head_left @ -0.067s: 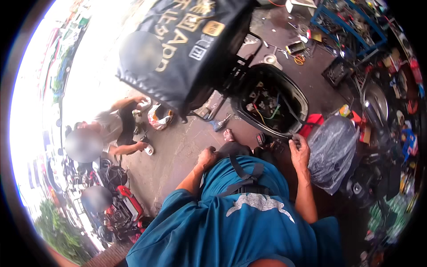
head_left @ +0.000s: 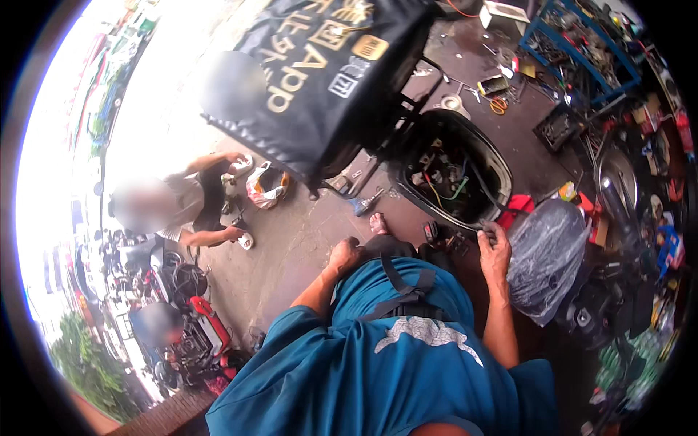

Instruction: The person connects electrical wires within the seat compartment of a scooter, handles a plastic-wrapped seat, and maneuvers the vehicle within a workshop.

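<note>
An open black storage compartment (head_left: 502,168) of a scooter is in front of me, oval, with loose wires (head_left: 452,190) inside. My right hand (head_left: 495,253) is at its near right corner, thumb and fingers pinched on the dark rim. My left hand (head_left: 345,256) rests on my left thigh by the knee, apart from the scooter; its fingers are mostly hidden. A large black delivery box (head_left: 342,109) with gold and white print sits on a metal rack left of the compartment. Right of my right hand lies a seat-like shape in clear plastic wrap (head_left: 549,254).
A person (head_left: 190,200) crouches at the left near a plastic bag (head_left: 265,187). A blue cordless tool (head_left: 363,203) lies by my foot. Orange-handled scissors (head_left: 498,106) and a blue rack (head_left: 582,54) of parts are far right. A red motorcycle (head_left: 211,323) stands lower left.
The whole view has shifted a little, so the scooter and box appear slightly further right and lower. My right hand stays at the compartment's rim, my left on the thigh.
</note>
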`<action>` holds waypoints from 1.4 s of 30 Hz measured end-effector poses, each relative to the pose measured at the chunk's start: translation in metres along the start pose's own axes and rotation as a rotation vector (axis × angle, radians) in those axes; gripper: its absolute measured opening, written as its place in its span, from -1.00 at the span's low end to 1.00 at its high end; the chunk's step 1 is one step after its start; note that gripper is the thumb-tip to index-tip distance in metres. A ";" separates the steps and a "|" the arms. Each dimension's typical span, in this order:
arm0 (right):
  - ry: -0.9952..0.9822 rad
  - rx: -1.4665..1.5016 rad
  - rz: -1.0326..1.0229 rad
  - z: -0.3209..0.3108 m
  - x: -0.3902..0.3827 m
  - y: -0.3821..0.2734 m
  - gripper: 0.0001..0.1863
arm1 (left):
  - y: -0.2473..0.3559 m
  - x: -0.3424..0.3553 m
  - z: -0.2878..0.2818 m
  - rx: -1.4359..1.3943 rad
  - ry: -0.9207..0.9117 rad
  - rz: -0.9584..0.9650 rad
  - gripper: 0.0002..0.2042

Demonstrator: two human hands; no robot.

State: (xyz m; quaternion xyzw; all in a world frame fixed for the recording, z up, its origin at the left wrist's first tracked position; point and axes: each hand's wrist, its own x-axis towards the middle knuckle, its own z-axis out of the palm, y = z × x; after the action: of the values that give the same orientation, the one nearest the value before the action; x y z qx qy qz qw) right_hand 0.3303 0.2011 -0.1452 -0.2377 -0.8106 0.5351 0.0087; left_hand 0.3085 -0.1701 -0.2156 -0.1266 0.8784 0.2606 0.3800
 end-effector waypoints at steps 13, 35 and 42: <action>0.092 -0.245 -0.985 0.152 0.102 -0.279 -0.66 | -0.043 0.020 -0.063 -0.222 0.178 -0.026 -0.60; 0.073 -0.583 -1.046 0.221 0.135 -0.299 -0.48 | -0.142 0.027 -0.088 -0.467 0.250 -0.266 -0.54; 0.084 -0.570 -1.075 0.220 0.139 -0.296 -0.51 | -0.169 0.023 -0.060 -0.461 0.275 -0.305 -0.58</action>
State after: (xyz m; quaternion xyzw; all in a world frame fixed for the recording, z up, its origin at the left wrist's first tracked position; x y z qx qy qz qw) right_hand 0.0366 -0.0275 -0.0145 0.1907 -0.9274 0.2080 0.2456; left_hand 0.3282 -0.3445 -0.2590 -0.3739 0.8103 0.3734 0.2535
